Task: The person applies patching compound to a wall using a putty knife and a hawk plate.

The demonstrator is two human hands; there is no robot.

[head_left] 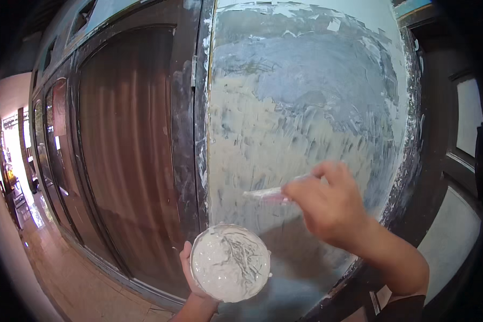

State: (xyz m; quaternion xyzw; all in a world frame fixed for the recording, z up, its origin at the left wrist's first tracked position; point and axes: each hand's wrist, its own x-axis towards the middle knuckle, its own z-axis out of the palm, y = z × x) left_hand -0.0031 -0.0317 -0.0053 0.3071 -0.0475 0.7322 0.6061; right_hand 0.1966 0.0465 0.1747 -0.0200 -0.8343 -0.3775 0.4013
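My left hand (192,283) is closed around the side of a round tub (195,271) and carries it low in front of the wall. Whitish paste (220,265), stirred into ridges on its right side, fills the tub up near the rim. My right hand (330,206) grips a thin, flat spreader (265,194), pinkish and smeared with white paste, pointing left. It is held at the wall panel (290,145); whether its edge touches the surface I cannot tell. Pale, streaky paste coats the panel's middle, with smoother grey-blue patches above.
Left of the panel stands a dark wooden frame (185,139) with a large curtained pane (129,134). A dark door (440,123) with light panels is at the right. Tiled floor (53,257) runs along the far left toward a bright opening.
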